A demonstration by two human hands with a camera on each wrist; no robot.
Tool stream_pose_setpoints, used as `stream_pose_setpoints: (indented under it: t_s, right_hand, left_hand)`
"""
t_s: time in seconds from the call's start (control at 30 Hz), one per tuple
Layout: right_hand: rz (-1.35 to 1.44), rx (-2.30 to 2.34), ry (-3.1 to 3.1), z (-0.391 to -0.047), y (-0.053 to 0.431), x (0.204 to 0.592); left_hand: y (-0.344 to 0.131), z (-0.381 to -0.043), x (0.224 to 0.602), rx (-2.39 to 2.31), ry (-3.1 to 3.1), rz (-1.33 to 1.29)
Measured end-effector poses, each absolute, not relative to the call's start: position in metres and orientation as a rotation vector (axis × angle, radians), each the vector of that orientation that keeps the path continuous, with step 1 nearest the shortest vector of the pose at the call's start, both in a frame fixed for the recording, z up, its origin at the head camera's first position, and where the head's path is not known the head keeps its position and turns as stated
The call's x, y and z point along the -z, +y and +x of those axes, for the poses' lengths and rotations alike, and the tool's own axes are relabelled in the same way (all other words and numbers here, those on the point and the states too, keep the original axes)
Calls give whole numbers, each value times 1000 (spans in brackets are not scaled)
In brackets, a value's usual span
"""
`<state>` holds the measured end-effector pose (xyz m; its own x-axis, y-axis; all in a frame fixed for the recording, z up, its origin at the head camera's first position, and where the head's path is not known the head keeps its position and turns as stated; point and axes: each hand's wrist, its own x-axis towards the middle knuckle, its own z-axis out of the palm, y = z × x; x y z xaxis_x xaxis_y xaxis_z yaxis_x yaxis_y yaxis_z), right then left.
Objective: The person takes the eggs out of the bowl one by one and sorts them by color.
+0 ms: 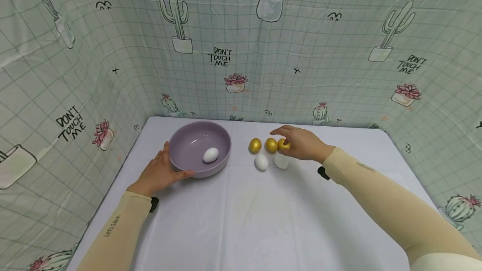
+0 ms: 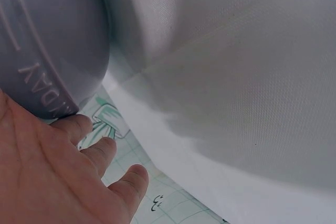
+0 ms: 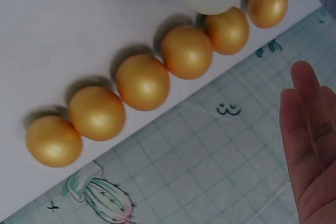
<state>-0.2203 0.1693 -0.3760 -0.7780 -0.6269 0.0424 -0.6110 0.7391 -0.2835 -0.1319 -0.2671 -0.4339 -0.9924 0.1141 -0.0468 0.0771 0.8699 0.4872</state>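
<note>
A purple bowl (image 1: 199, 173) stands at the table's left with one white egg (image 1: 211, 155) inside. My left hand (image 1: 157, 173) spreads against the bowl's left side, thumb along its front wall. In the left wrist view several relaxed fingers (image 2: 98, 156) extend past the bowl (image 2: 58, 40). My right hand (image 1: 301, 142) hovers over the egg group, holding nothing, its fingers extended in the right wrist view. Beneath and beside it are golden eggs (image 1: 255, 145) and two white eggs (image 1: 261, 162). A row of several golden eggs (image 3: 143, 82) shows in the right wrist view, some hidden by this hand from the head view.
A white cloth (image 1: 248, 221) covers the table. Behind and at both sides hangs a checked curtain (image 1: 244, 32) printed with cacti, close to the table's back edge and the row of golden eggs.
</note>
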Motion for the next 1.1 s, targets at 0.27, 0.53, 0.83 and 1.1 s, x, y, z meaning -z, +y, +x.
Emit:
stream_pose_setpoints:
  t_s: [0.27, 0.53, 0.83, 1.1]
  right_hand:
    - [-1110, 404, 2819, -222, 123, 349]
    - [-1203, 396, 2768, -223, 76, 337]
    - [-1311, 346, 2746, -233, 33, 346]
    - [-1272, 358, 2696, -239, 0, 363]
  left_hand:
    - [-267, -132, 435, -772, 2974, 156]
    - [-269, -133, 435, -759, 2956, 147]
    - [-270, -134, 436, -749, 2955, 141]
    - [-268, -133, 434, -764, 2943, 151]
